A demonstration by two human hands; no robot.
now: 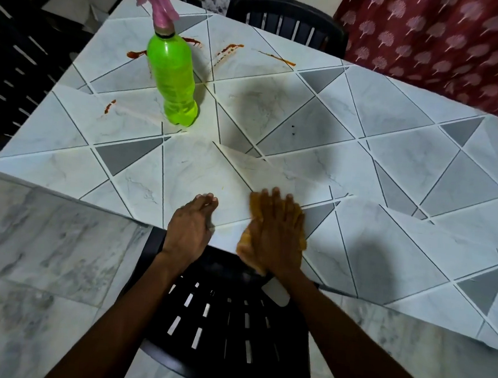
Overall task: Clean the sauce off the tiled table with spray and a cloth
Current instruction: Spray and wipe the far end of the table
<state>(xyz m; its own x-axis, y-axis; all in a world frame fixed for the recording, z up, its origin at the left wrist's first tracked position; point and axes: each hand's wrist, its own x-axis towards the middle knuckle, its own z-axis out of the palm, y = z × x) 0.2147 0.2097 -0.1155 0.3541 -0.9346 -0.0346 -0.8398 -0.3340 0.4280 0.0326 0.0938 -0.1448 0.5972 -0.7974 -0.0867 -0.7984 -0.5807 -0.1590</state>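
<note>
My right hand (277,232) lies flat with straight fingers on a yellow-orange cloth (245,239), pressing it onto the tiled table (392,170) at its near edge; the hand and cloth are blurred. My left hand (189,229) rests beside it on the table edge, fingers extended, holding nothing. A green spray bottle (173,75) with a pink trigger head stands upright at the far left. Red-brown sauce streaks lie around it: one left of the bottle (136,54), one nearer (109,106), two farther back (227,50) (279,58).
A black slatted chair (220,314) sits under my arms at the near edge. More black chairs stand at the far side (287,22) and the left (16,60). A red patterned curtain (447,40) hangs at the back right. Marble floor lies to the left.
</note>
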